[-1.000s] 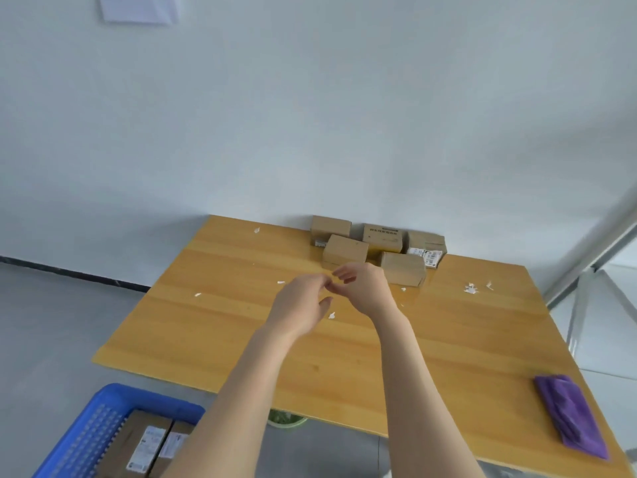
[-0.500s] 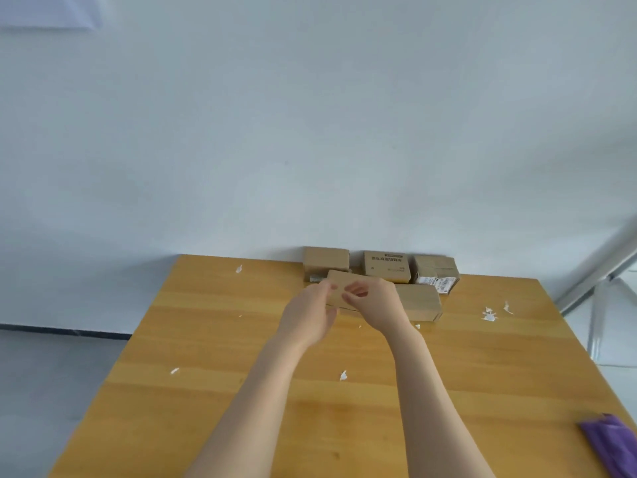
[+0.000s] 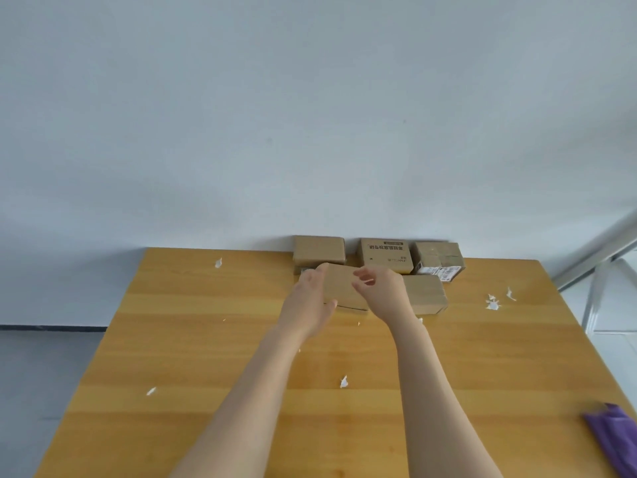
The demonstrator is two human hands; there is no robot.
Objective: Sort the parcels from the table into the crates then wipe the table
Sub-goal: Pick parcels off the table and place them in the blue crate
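One bench [image 3: 206, 339]: pale wood, far edge against a grey-white wall. All five parcels sit at that far edge.
Left hand [image 3: 310, 301]: I see it grip the left end of the front-left parcel [image 3: 339, 284], fingers up the end, thumb at the near edge.
Right hand [image 3: 382, 291]: over that parcel's right end, fingers curled above its top. I cannot tell whether they close on it.
Front-left parcel: plain brown, no writing on the faces I see. A dark gap shows under its near edge.
Front-right parcel [image 3: 425, 293]: plain brown, flat on the bench, partly hidden by the right hand.
Printed parcel [image 3: 386, 258]: back row, middle. It carries lines of dark print, upside down to me and too small to read.
Labelled parcel [image 3: 437, 258]: back row, right, with a taped top. A white label with black barcode-like print sits on its near face, unreadable.
Back-left parcel [image 3: 319, 250]: plain, just behind the held one.
Purple cloth [image 3: 617, 436]: on the bench's near right corner, cut by the picture's edge.
Paper scraps [image 3: 493, 303]: white bits scattered over the bench.
Since a second ago: both hands met short of the parcels then and now reach the front-left one. The blue crate at lower left has left my picture.
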